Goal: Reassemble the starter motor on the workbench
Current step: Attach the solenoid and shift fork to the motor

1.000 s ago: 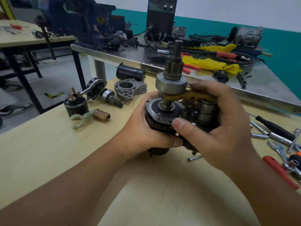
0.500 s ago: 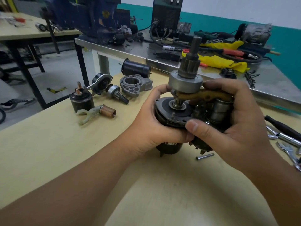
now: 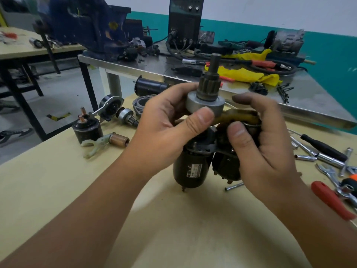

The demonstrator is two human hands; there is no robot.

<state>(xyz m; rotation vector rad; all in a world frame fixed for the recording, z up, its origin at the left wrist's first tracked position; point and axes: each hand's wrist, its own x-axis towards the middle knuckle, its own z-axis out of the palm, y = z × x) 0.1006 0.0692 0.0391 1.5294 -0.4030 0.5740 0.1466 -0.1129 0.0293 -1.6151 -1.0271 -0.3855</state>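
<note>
Head view: the black cylindrical starter motor body (image 3: 190, 169) stands upright near the middle of the pale wooden workbench (image 3: 58, 182). The left hand (image 3: 164, 130) curls round the grey metal drive disc with its toothed pinion (image 3: 205, 102) atop the body, thumb pressing the disc's rim. The right hand (image 3: 262, 144) grips the black solenoid cylinder (image 3: 225, 165) just right of the body, fingers curled over the yellowish shift fork (image 3: 237, 117). Left of the body lie a spare black solenoid with copper studs (image 3: 87, 128) and a white plastic fork (image 3: 94, 146); right of it, a red-handled tool (image 3: 332, 200).
</note>
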